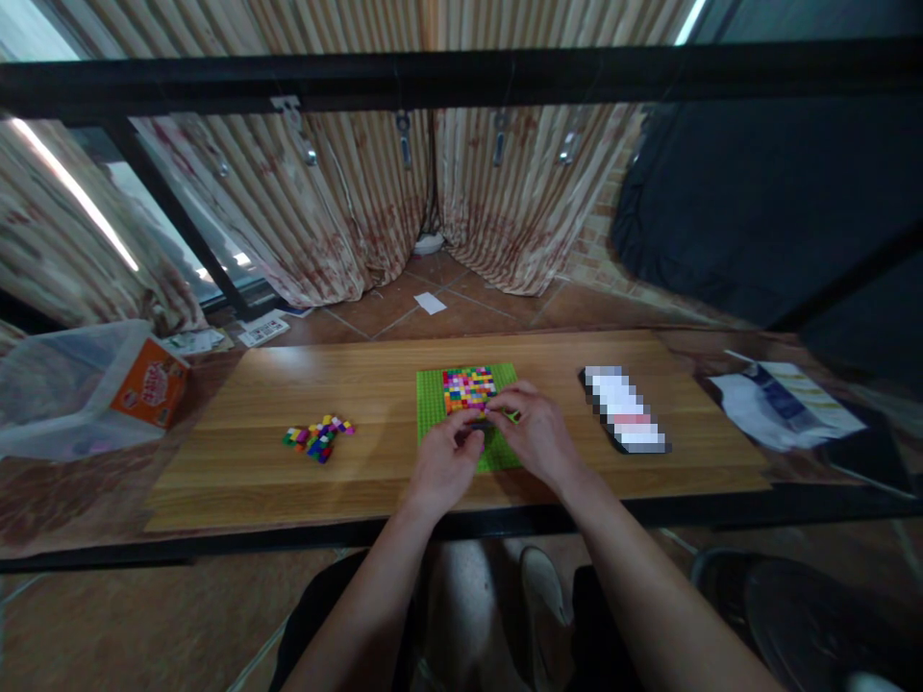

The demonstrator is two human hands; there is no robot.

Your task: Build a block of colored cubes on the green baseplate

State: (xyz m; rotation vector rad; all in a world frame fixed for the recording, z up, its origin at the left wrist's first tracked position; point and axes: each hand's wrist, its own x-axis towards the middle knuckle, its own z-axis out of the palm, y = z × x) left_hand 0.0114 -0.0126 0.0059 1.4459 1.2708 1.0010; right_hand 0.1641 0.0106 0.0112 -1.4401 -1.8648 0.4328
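Note:
A green studded baseplate [431,394] lies on the wooden board, with a block of small multicoloured bricks [468,386] pressed onto its upper middle. Both hands are over the plate, at the lower edge of that block. My left hand [448,450] has its fingers curled in, thumb and fingertips close together; whatever they hold is too small to make out. My right hand [532,428] pinches at the block's lower right edge, and its fingertips hide what is between them. To the left lies a loose pile of coloured bricks [318,438].
A phone [626,411] with a blurred screen lies right of the plate on the wooden board [375,490]. Papers [783,408] rest farther right. A clear plastic bin [87,384] with an orange label stands at the left. Curtains hang behind the table.

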